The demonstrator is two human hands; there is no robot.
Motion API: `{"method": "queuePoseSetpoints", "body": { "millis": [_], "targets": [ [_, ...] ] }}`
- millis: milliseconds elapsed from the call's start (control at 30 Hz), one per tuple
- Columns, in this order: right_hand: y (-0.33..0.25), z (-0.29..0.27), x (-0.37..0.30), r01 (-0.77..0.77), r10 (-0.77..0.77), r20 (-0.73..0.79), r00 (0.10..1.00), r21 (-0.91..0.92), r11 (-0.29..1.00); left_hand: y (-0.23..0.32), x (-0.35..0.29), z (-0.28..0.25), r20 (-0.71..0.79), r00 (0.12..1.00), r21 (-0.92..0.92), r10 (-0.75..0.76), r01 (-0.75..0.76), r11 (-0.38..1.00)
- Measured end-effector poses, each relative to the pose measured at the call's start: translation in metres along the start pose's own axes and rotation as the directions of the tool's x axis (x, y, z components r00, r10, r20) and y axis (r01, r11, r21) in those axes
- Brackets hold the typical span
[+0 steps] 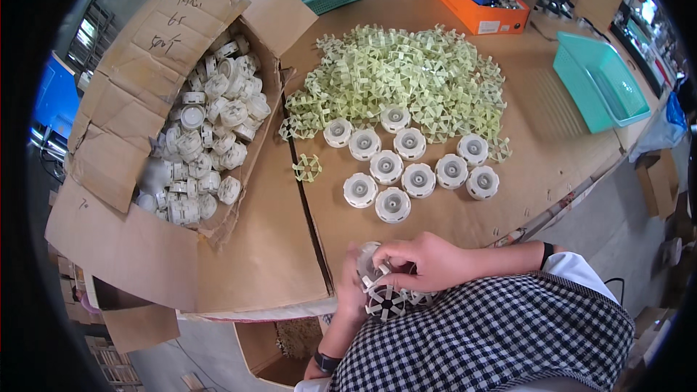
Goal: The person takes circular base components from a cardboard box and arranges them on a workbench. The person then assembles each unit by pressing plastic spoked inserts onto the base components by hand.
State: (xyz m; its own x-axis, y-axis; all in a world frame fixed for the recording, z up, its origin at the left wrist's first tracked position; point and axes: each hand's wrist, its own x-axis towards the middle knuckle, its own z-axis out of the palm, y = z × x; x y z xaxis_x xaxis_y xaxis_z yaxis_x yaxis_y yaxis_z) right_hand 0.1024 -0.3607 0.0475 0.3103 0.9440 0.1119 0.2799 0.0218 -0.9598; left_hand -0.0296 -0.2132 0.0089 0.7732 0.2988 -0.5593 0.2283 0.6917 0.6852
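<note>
At the table's near edge my left hand (pixel 350 287) is closed around a white round plastic housing (pixel 367 260). My right hand (pixel 434 261) reaches in from the right with its fingers bent together over the housing, pinching a small pale piece whose kind is partly hidden. Just under my fingers, against the checked apron, shows a pale spoked plastic wheel (pixel 386 303) with a dark centre; what supports it is hidden. Several white round housings (pixel 387 167) lie on the table beyond my hands, with grey hubs in their middles.
A large pile of pale green spoked wheels (pixel 406 72) covers the far middle, and one loose green wheel (pixel 306 168) lies left of the housings. An open cardboard box (pixel 145 101) of white round parts stands left. A teal basket (pixel 592 87) and an orange box (pixel 472 13) stand farther off.
</note>
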Motion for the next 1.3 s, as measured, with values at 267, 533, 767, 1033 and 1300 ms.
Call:
{"method": "queuePoseSetpoints", "body": {
  "millis": [267,533,767,1033,1300],
  "targets": [
    [-0.001,-0.01,-0.007,0.021,-0.023,0.03,0.999,0.062,0.998,0.009,0.0,0.0,0.078,0.997,-0.108,0.019,-0.01,0.994],
    [0.001,-0.016,-0.007,0.146,-0.139,0.227,0.964,-0.017,0.989,0.017,0.007,-0.003,0.004,0.994,0.025,0.113,-0.113,0.993],
    [0.005,-0.012,-0.007,0.158,-0.136,0.302,0.944,-0.049,0.986,0.021,0.008,-0.011,0.063,0.968,0.28,0.245,-0.253,0.926],
    [0.015,-0.018,-0.011,0.173,-0.178,0.239,0.955,0.04,0.984,0.019,0.032,-0.005,0.294,0.667,0.926,0.685,-0.375,-0.032],
    [0.015,-0.031,-0.016,0.126,-0.156,0.232,0.96,0.137,0.983,0.019,0.048,-0.007,0.3,0.615,0.951,0.729,-0.256,-0.175]
  ]
}}
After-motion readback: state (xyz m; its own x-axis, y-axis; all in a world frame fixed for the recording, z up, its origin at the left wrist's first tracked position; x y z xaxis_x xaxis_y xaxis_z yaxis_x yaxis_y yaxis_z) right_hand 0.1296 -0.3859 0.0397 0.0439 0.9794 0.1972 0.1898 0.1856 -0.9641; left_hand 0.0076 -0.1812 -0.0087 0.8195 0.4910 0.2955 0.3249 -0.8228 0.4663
